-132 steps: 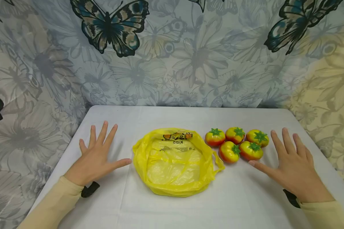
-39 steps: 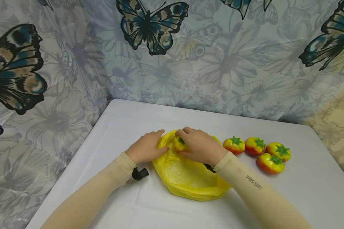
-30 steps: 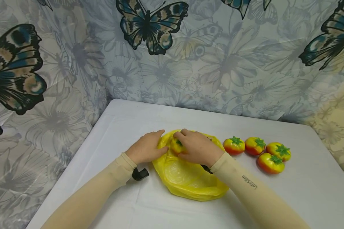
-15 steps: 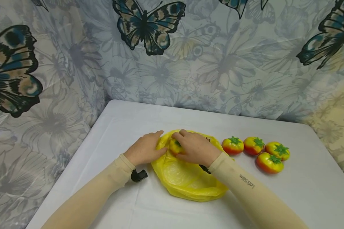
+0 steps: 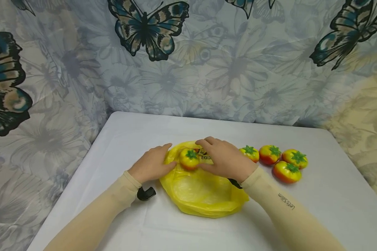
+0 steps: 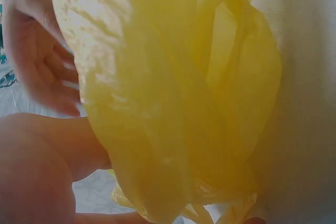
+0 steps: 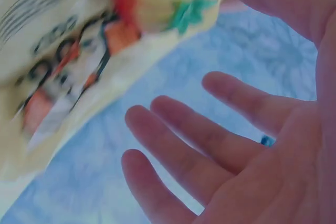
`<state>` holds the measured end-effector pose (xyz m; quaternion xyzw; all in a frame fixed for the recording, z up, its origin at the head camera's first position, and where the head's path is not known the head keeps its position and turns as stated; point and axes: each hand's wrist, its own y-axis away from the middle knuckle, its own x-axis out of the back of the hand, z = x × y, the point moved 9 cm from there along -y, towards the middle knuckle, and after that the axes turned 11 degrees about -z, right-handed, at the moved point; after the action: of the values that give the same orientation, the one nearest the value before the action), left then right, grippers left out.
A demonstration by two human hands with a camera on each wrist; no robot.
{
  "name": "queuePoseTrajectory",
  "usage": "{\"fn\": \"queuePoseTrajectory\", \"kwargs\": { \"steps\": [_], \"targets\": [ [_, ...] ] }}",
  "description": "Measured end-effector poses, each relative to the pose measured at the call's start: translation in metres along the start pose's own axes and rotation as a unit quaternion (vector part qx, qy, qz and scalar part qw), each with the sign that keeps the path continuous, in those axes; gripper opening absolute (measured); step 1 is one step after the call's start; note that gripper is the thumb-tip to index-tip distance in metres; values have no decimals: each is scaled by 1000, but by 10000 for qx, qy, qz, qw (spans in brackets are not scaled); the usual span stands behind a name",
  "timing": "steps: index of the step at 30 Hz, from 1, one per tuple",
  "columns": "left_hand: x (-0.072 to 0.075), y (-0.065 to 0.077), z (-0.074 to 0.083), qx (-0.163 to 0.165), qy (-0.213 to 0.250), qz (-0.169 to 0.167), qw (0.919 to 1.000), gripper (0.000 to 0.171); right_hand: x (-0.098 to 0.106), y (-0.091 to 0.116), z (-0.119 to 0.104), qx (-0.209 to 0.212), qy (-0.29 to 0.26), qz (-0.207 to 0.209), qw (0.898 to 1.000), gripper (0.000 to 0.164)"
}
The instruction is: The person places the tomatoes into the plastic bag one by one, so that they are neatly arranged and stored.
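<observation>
A yellow plastic bag (image 5: pixel 207 209) lies with its mouth spread on the table. Inside, at its back left, sits a red-and-yellow toy tomato (image 5: pixel 189 158) with a green star-shaped top. My left hand (image 5: pixel 152 164) holds the bag's left rim, with the thumb on the inner side; the bag hides part of its fingers in the left wrist view. My right hand (image 5: pixel 227 157) is just right of the tomato, over the bag. In the right wrist view its fingers (image 7: pixel 184 156) are spread, apart from the tomato, with nothing in them.
Several more toy tomatoes (image 5: pixel 287 172) stand in a group right of the bag, one partly behind the right hand. White cloth covers the table (image 5: pixel 138 132). A curtain (image 5: pixel 232 76) with butterflies and flowers hangs behind and at the left.
Both hands came in from the sides to the bag. The right hand brought one toy tomato into the bag, then let go and drew back to the right. The left hand stayed on the rim.
</observation>
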<state>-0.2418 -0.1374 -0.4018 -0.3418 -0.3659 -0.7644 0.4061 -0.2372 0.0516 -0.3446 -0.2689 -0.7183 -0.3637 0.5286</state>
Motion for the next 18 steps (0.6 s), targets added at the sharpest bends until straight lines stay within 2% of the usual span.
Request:
{"fn": "queuePoseTrajectory", "kwargs": {
  "steps": [9,18],
  "targets": [
    [-1,7,-8,142,56,-32,9999,76,9,68,58,-553,12,674,9962,66],
    [-3,1,4,-11,3,-83,10000,75,-2,147,130,-1761,-340,875,9799,67]
  ]
}}
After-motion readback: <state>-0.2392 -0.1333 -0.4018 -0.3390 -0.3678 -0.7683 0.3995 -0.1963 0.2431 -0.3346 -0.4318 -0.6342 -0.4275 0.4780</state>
